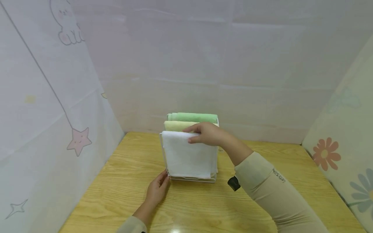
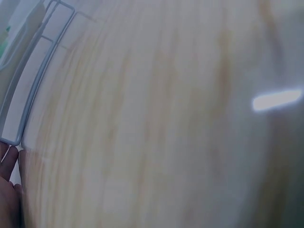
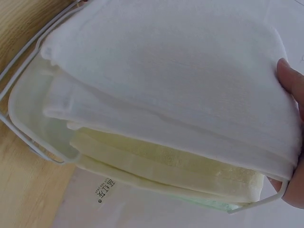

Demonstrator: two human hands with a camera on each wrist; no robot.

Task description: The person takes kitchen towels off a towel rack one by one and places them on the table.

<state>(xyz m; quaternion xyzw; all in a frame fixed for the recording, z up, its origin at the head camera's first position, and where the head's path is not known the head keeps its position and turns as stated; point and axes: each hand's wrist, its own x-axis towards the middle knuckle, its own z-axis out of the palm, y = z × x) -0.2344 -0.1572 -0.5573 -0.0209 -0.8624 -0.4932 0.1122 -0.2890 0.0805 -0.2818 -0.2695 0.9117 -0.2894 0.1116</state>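
A white towel [image 1: 186, 157] stands folded at the front of a white wire rack [image 1: 192, 180]. Behind it are a folded yellow towel [image 1: 176, 126] and, at the back, a green towel [image 1: 198, 117]. My right hand [image 1: 209, 133] pinches the white towel's top edge, thumb on the front face and fingers behind; the thumb [image 3: 290, 78] also shows in the right wrist view. At the rack's lower left front corner, my left hand [image 1: 158, 190] holds the wire between thumb and fingers. The left wrist view catches only its fingertips [image 2: 9, 159] at the wire corner.
The rack stands on a wooden table [image 1: 131, 161] towards its back edge. Printed cloth walls [image 1: 204, 64] close off the back and both sides. Dark lettering [image 3: 105, 187] shows on the wall cloth beyond the towels.
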